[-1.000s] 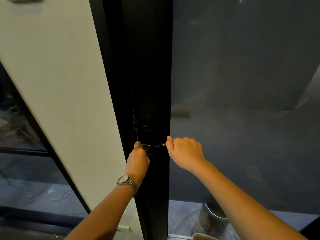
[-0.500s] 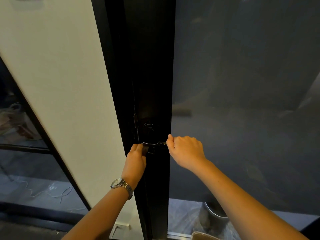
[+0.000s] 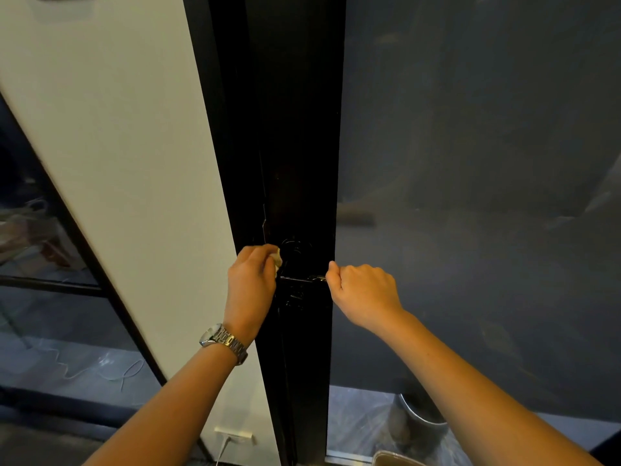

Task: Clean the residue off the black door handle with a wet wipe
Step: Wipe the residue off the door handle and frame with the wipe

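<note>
L. hand (image 3: 251, 284) has lifted off the door handle (image 3: 300, 279) w/ the wet wipe (image 3: 277, 260) pinched — repositioning; R. hand (image 3: 364, 292), fisted, steadies the lever end.

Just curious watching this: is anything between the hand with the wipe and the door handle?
Nothing visible. The left hand holds the wipe just above the handle, with only bare black door between. The right hand grips the handle's far end.

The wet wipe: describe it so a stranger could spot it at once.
Find the tall black door frame running down the middle. Partway down, the left hand with the wristwatch is closed beside it. The wet wipe is the small pale wad at its fingertips, the only light thing against the black.
</note>
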Demonstrator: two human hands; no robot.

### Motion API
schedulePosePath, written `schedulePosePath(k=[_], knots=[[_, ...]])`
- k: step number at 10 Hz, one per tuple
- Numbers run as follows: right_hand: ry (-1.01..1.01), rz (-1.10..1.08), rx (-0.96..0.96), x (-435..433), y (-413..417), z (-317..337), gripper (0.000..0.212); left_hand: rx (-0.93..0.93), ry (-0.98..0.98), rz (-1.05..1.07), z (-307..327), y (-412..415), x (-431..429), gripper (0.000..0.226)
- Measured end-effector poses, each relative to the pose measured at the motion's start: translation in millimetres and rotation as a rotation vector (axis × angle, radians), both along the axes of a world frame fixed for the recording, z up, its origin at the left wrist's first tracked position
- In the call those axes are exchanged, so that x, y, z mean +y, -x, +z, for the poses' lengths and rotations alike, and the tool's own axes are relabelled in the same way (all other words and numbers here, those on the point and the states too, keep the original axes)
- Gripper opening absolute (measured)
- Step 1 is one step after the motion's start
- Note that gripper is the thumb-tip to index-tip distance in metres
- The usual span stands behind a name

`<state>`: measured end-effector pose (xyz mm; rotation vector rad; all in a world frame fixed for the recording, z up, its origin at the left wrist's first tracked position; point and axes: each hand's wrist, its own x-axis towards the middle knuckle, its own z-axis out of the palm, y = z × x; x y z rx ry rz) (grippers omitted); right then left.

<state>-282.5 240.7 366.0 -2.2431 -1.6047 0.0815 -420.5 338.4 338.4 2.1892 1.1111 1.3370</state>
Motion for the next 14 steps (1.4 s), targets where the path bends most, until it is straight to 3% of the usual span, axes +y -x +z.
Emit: schedulePosePath(k=[2, 6, 10, 14], knots=[[-0.006, 0.006, -0.002, 1, 0, -2, 0.057, 0.037, -0.115, -0.039, 23, -7, 1, 0.023], [0.006, 0.008, 0.008, 1, -2, -1, 0.055, 0.189, -0.001, -0.012, 23, -12, 4, 0.029], [0.007, 0.009, 0.015, 1, -1, -1, 0.056, 0.07, -0.017, -0.02, 16, -11, 2, 0.026], [0.023, 0.005, 0.011, 0, 0, 1, 0.056, -0.029, 0.157, -0.049, 4, -7, -2, 0.024]])
